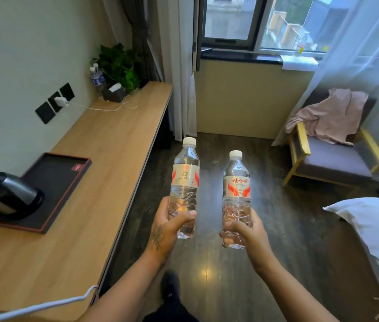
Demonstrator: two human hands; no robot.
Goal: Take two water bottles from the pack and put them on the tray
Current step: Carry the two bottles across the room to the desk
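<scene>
My left hand grips the lower part of a clear water bottle with a white cap and a red-and-white label, held upright over the floor. My right hand holds a second, matching water bottle upright beside it. The two bottles are apart. The black tray with a red rim lies on the wooden desk to the left, and a black and silver kettle stands on its near end. The pack is not in view.
Two more bottles, a tissue box and a plant stand at the desk's far end. A charger cable crosses the desk. An armchair with pink cloth stands right, and a bed sits near right.
</scene>
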